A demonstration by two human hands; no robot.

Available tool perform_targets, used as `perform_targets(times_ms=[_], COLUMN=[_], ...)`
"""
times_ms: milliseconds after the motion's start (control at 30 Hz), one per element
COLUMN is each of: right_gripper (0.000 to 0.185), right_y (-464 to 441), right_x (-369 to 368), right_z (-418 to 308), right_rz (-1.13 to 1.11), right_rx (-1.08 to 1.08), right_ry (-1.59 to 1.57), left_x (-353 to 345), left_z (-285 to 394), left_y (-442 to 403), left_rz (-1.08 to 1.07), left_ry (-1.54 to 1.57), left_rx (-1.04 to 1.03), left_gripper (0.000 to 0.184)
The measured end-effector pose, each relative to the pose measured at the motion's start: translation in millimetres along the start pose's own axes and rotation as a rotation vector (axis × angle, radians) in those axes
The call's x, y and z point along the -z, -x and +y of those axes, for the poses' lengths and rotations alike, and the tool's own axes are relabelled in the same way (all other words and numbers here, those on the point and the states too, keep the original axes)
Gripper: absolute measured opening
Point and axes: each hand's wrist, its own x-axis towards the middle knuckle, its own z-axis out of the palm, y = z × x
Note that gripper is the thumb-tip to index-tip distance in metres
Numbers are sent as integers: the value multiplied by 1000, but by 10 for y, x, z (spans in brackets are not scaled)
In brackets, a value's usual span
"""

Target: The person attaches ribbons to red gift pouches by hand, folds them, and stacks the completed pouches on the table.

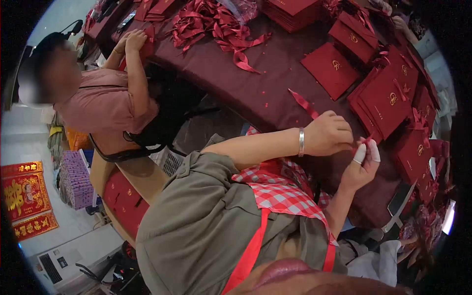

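My left hand (330, 133), with a silver bracelet at the wrist, is closed in a pinch. A loose tail of red ribbon (303, 103) sticks out past its knuckles over the table. Close beside it, my right hand (363, 166) wears white finger covers and pinches a short piece of the same red ribbon between thumb and fingertips. The fingers partly hide the ribbon's middle. Just beyond my hands lies a stack of dark red gift bags (386, 98) with gold emblems. Another red bag (330, 70) lies flat to its left.
A dark red cloth covers the table (231, 88). Loose red ribbons (211, 27) are heaped at the far side, near more stacked bags (290, 12). At left, a co-worker (105, 93) handles something red. A carton (132, 172) of red bags stands below; scissors-like blades (397, 209) lie at right.
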Motion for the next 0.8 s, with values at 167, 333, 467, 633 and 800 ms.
perform_targets(times_ms=[167,333,467,633,800], right_gripper=[33,29,24,21,31], right_y=[-202,-282,-200,-199,-414], right_x=[393,785,897,1084,1367], right_z=[-334,-337,-333,-180,-514], right_rz=[157,211,214,200,390], right_rx=[153,260,242,356,489], right_ry=[141,82,326,425,449], left_x=[168,312,476,856,1000], left_z=[-897,-1159,-686,-639,-1157], left_y=[-356,-423,-362,-222,-189], left_rz=[36,-575,-731,-464,-306], left_ry=[-297,-614,-750,-663,-482], left_rx=[232,434,598,567,479], left_gripper=[28,63,64,31,52])
